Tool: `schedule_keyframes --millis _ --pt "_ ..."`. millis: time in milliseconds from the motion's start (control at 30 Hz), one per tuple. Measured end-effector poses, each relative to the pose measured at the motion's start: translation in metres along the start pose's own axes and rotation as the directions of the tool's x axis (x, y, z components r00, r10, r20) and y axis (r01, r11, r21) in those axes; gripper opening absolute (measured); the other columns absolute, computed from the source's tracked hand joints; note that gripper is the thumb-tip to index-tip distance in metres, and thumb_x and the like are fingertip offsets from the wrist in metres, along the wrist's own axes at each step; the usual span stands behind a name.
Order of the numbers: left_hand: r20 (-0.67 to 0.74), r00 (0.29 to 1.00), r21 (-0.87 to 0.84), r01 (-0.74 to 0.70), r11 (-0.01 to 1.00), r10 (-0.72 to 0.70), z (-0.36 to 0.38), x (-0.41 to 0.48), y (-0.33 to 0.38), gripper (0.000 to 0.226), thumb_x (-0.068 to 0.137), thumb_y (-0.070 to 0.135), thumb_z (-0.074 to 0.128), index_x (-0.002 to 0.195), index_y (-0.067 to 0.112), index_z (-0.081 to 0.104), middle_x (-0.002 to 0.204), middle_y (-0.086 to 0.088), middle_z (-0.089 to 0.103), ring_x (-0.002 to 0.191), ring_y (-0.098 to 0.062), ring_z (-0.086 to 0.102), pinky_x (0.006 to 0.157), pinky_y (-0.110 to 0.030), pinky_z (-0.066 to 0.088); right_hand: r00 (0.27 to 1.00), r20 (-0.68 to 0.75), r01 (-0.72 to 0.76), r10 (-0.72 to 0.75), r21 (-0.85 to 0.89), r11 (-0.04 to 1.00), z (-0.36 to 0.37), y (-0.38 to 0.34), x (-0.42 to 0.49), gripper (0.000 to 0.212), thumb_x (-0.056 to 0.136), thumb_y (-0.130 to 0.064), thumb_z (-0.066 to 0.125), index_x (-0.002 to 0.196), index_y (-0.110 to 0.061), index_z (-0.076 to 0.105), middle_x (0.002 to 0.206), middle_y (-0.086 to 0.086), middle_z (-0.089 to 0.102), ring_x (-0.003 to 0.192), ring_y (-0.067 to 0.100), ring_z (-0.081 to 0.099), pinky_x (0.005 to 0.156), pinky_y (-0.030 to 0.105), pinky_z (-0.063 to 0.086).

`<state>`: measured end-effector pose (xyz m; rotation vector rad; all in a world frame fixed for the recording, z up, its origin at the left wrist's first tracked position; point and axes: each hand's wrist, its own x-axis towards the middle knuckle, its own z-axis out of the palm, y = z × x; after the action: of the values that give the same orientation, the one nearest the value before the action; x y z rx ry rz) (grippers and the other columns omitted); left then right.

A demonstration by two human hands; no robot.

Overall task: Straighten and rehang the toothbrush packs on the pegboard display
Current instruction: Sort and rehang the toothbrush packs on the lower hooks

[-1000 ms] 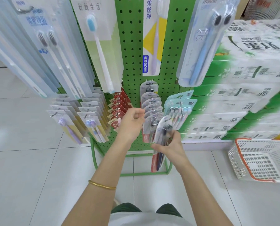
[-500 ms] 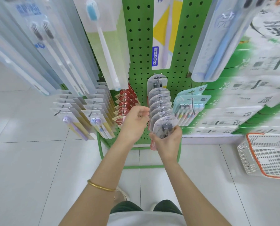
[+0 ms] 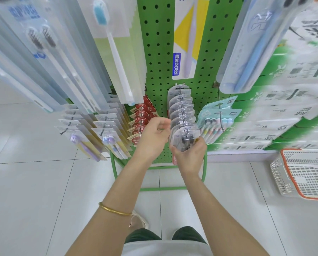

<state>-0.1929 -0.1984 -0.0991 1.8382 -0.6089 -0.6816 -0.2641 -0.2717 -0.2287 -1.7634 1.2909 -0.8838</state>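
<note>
My right hand grips the front toothbrush pack at the middle peg's tip. My left hand curls beside it, its hold unclear. Next, I judge: seat the hole and square the pack.

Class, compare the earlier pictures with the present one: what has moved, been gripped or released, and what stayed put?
The right hand has raised its clear pack from below the row of clear packs to the row's front; whether it is hooked on is unclear. It still grips the pack; nothing was released. The left hand stays curled beside the row; the red packs hang as before.
</note>
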Motion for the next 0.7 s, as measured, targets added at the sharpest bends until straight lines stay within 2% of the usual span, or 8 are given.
schedule_keyframes --millis 133,300,500,633,700 --pt "-0.005 1.000 0.004 -0.002 1.000 0.002 0.000 0.000 0.001 0.026 0.095 0.005 0.048 0.099 0.030 0.053 0.108 0.007 0.059 0.107 -0.016 0.058 0.098 -0.040 0.048 1.000 0.002 -0.007 0.007 -0.006 1.000 0.002 0.000 0.002 0.087 0.055 -0.024 0.092 0.119 0.006 0.040 0.102 0.003 0.035 0.091 0.016 0.032 0.075 0.019 0.027" --pt "-0.006 1.000 0.005 -0.013 1.000 0.013 0.002 0.000 0.002 0.024 0.095 0.004 0.047 0.106 0.024 0.054 0.111 0.003 0.058 0.108 -0.018 0.058 0.096 -0.040 0.049 1.000 0.022 0.014 -0.014 -0.010 1.000 0.000 0.003 0.002 0.092 0.053 -0.023 0.092 0.122 0.005 0.040 0.108 0.012 0.045 0.097 0.026 0.042 0.085 0.036 0.042" --pt "-0.009 1.000 0.026 -0.012 1.000 0.012 0.009 0.003 0.002 0.022 0.095 0.005 0.049 0.110 0.021 0.055 0.107 0.006 0.058 0.102 -0.016 0.058 0.096 -0.040 0.049 0.999 0.039 0.007 -0.007 -0.002 1.000 -0.008 0.004 0.001 0.094 0.057 -0.023 0.090 0.130 0.003 0.037 0.121 0.017 0.044 0.113 0.030 0.041 0.094 0.033 0.035" --pt "-0.047 0.998 0.059 -0.040 0.997 0.043 0.013 0.008 0.005 0.024 0.095 0.003 0.048 0.111 0.018 0.056 0.107 0.006 0.056 0.106 -0.017 0.058 0.097 -0.037 0.048 0.994 -0.007 0.108 -0.108 -0.014 0.994 -0.021 0.001 -0.010 0.087 0.061 -0.021 0.089 0.128 0.001 0.039 0.122 0.013 0.046 0.115 0.024 0.039 0.094 0.031 0.038" --pt "-0.084 0.992 0.114 -0.081 0.990 0.091 0.013 0.015 0.011 0.026 0.094 0.000 0.046 0.108 0.017 0.059 0.104 0.004 0.054 0.100 -0.015 0.056 0.094 -0.032 0.048 0.985 -0.043 0.168 -0.169 -0.031 0.985 -0.030 -0.003 -0.015 0.079 0.064 -0.019 0.086 0.127 0.002 0.041 0.121 0.013 0.047 0.114 0.023 0.040 0.093 0.028 0.037"
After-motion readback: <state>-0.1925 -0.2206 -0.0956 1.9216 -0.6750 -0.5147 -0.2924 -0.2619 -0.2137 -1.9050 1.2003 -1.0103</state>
